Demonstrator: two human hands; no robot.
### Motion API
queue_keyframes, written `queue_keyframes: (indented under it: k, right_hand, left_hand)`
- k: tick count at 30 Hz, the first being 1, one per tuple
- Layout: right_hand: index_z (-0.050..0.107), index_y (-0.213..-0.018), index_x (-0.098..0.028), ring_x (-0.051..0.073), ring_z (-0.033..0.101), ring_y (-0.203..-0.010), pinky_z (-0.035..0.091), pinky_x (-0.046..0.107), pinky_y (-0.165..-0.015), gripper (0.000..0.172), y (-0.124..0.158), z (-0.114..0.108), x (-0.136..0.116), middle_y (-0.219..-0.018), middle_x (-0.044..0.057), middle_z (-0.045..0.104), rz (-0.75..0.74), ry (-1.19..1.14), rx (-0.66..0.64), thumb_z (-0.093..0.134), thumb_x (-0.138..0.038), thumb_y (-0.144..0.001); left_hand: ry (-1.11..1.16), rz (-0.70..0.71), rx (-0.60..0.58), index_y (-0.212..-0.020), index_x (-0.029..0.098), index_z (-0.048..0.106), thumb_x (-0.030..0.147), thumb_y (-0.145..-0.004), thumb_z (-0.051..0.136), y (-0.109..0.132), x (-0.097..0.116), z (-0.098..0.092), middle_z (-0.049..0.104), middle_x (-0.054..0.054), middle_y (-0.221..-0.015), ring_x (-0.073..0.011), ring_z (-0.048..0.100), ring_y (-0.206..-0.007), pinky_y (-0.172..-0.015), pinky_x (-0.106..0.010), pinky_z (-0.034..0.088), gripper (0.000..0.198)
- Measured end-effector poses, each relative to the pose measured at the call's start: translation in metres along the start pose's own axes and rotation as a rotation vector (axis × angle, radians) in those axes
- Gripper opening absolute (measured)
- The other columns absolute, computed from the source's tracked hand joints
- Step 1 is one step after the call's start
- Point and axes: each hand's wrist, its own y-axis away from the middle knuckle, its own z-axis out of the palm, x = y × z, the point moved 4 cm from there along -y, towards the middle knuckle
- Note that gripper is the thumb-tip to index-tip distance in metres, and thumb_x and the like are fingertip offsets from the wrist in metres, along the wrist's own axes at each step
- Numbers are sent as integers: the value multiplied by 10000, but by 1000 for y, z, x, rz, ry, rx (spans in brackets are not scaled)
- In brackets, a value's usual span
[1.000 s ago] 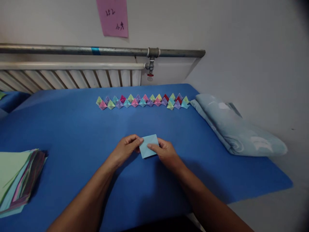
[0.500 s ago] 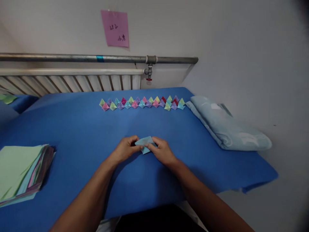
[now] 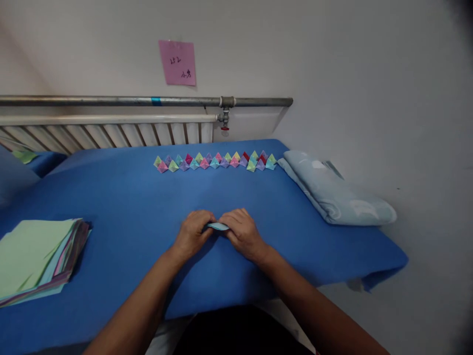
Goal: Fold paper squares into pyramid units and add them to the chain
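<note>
Both my hands rest on the blue cloth [image 3: 121,207] in front of me. My left hand [image 3: 194,230] and my right hand [image 3: 240,231] are closed, knuckles up, pressing a small light blue folded paper [image 3: 218,226] flat between them. Only a thin sliver of that paper shows between the fingers. Farther back lies a double row of several small folded paper shapes [image 3: 216,161] in pink, green, blue, purple and red.
A stack of coloured paper sheets [image 3: 35,259], green on top, lies at the left edge. A folded light blue quilt [image 3: 332,192] sits at the right. Behind are a radiator [image 3: 111,133], a metal pipe [image 3: 148,101] and a pink note [image 3: 178,62] on the wall.
The light blue paper, held up as a flat square a second ago, has been folded down and is now pressed flat under both hands. The view has pulled back slightly.
</note>
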Motion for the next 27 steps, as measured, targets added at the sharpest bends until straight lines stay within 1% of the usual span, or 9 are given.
queue_keyframes:
  k: [3,6,9,11,13,15,18,23,27]
  right_hand:
    - [666,-996,-195,196,533,-879,327,346,-774,172,-1,0,1,-940,64,670,-127,199,10,520,-179,-908]
    - [677,-963,-210,181,519,-845,301,344,-761,191,2,5,4,-904,49,664,-216,274,-18,488,-193,-939]
    - [674,-947,-218,176,523,-837,299,344,-768,190,8,7,6,-898,43,670,-250,279,-99,484,-210,-953]
    - [668,-972,-217,189,532,-878,303,355,-792,162,14,7,5,-937,53,678,-247,269,-188,510,-212,-939]
    - [657,-1035,-214,214,532,-958,308,368,-829,162,20,6,5,-1027,68,679,-217,241,-271,555,-218,-909]
    - [641,-1102,-211,241,519,-1041,309,386,-868,225,26,5,4,-1115,79,668,-163,208,-301,589,-225,-884]
    - [642,-1124,-208,257,518,-1070,309,402,-893,254,34,3,5,-1133,80,674,-66,173,-264,594,-220,-875]
    - [684,-1008,-200,218,573,-947,334,374,-843,160,40,1,9,-1050,68,702,93,85,-200,569,-208,-897]
    - [694,-937,-200,196,591,-938,356,352,-823,151,41,-5,14,-1022,57,705,231,-5,-164,546,-217,-918]
  left_hand:
    - [-252,105,48,-826,189,585,93,-836,499,0,4,2,657,-53,-850,-194,603,-832,-775,-341,445,128]
    - [-442,112,-38,-782,178,576,65,-838,477,4,6,8,644,-66,-815,-205,585,-774,-724,-354,438,160]
    - [-439,126,-139,-863,171,600,57,-819,497,16,10,9,657,-69,-880,-220,588,-844,-768,-376,436,159]
    - [-392,148,-154,-943,164,610,68,-819,516,24,14,6,668,-75,-964,-225,586,-913,-813,-385,430,183]
    - [-370,169,-149,-996,158,615,96,-836,530,31,17,4,673,-85,-1023,-226,584,-950,-839,-390,423,192]
    - [-375,182,-148,-1012,159,624,136,-856,543,35,18,3,681,-89,-1038,-229,588,-956,-847,-397,418,178]
    - [-378,190,-132,-1011,160,633,172,-873,553,37,18,3,693,-85,-1046,-233,600,-953,-859,-410,412,160]
    - [-352,176,-75,-1000,162,641,184,-904,530,37,14,2,711,-73,-1011,-221,621,-926,-863,-408,413,147]
    - [-295,90,-93,-973,175,657,214,-929,500,35,10,3,711,-69,-996,-212,624,-926,-844,-398,422,167]
